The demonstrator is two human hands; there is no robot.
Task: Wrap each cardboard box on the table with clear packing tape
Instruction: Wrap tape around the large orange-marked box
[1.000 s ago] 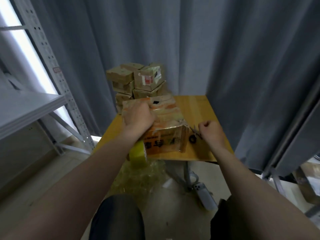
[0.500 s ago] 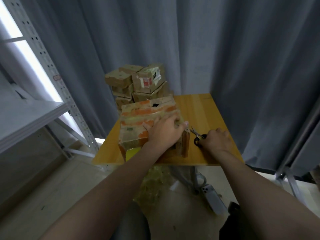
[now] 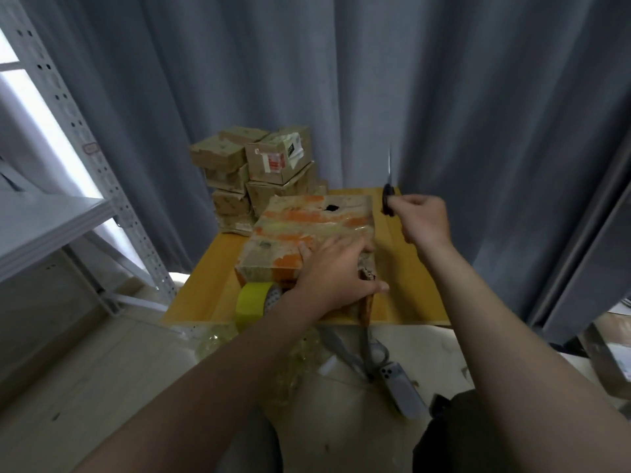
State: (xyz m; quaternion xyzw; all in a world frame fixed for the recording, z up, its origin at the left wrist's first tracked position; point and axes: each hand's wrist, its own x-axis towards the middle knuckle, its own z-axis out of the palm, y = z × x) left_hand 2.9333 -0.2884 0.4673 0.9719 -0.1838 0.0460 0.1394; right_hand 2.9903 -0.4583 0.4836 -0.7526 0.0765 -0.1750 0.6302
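The scissors (image 3: 388,199) have been lifted off the counter (image 3: 409,285) and are held tight in the right hand (image 3: 423,220), while the taped box (image 3: 307,223) on the counter is pressed by the flat left hand (image 3: 336,271), so its tape seems cut.

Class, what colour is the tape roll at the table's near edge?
The tape roll is yellow; head view.

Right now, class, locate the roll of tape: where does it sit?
In the head view the tape roll stands at the near edge of the table, left of centre, by the near face of the taped box, just left of the left hand.
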